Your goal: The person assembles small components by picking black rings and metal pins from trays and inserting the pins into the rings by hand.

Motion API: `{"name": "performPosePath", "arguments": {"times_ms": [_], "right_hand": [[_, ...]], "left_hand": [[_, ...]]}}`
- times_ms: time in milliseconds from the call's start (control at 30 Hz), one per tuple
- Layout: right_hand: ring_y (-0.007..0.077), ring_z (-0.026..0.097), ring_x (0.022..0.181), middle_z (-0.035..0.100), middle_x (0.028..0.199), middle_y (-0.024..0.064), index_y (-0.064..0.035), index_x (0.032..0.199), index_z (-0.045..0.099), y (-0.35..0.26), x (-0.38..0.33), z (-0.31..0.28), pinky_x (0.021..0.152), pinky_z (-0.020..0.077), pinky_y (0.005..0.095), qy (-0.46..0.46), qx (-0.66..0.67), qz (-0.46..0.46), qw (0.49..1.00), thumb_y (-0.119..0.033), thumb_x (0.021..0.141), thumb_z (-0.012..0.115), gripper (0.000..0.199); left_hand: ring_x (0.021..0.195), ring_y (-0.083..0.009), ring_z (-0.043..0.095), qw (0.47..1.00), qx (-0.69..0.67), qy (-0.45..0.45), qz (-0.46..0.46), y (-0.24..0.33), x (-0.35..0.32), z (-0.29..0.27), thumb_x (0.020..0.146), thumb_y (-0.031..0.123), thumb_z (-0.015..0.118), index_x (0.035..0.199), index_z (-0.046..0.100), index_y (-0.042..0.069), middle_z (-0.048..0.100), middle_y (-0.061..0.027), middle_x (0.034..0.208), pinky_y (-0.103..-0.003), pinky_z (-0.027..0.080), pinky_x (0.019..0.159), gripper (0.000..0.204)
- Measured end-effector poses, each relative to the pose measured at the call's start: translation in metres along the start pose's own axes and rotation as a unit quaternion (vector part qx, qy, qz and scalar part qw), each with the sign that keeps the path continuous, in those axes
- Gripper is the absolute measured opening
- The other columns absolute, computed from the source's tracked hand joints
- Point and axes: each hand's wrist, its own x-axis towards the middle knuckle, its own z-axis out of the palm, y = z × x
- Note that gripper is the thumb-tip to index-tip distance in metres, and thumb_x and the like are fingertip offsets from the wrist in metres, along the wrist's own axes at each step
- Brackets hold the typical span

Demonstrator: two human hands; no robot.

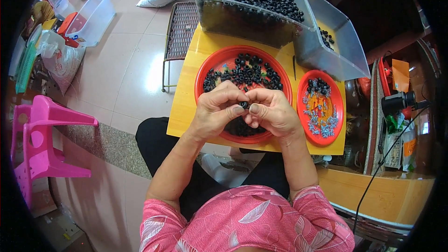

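Pink shirt (233,219), leaf-printed, nearest the camera; 2 bare forearms (173,172) reach forward. Left hand (217,112) and right hand (274,111), fingers curled, meet at the fingertips, thumbs and index fingers pinching 1 black part (243,105) above a red plate (199,81) of similar parts. Right: smaller plate (341,112), blue-grey and black pieces. Beyond: clear tub (233,24), heaped black. Far right: orange-labelled packet (409,148), print too small to read.

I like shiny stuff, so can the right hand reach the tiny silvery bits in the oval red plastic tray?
Probably yes: the right hand is near the tray, and nothing visible blocks the tiny silvery bits, though that hand's busy at a round black piece.
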Motion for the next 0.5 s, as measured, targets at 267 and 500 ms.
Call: {"name": "performPosePath", "arguments": {"times_ms": [267, 500], "right_hand": [[0.0076, 0.054, 0.055, 0.057, 0.070, 0.0035, -0.0002, 0.086, 0.055, 0.005, -0.003, -0.007, 0.047, 0.0421, 0.0171, -0.046, 0.052, -0.009, 0.998, -0.015, 0.079, 0.064, 0.019], [0.0075, 0.054, 0.055, 0.058, 0.069, 0.0032, -0.0002, 0.086, 0.058, 0.000, -0.006, -0.009, 0.048, 0.0429, 0.0183, 0.031, -0.052, -0.018, 0.998, -0.013, 0.079, 0.062, 0.015]], "left_hand": [[0.071, -0.0137, 0.050, 0.998, 0.058, -0.019, 0.033, 0.002, 0.001, 0.009, 0.071, -0.001, 0.063, 0.084, 0.059, -0.001, 0.051, -0.0053, 0.075, -0.024, 0.040, 0.063, 0.014], [0.069, -0.0139, 0.050, 0.989, 0.142, -0.010, 0.043, -0.001, 0.004, 0.008, 0.070, -0.002, 0.063, 0.090, 0.060, 0.000, 0.053, -0.0058, 0.076, -0.025, 0.040, 0.063, 0.020]]}}
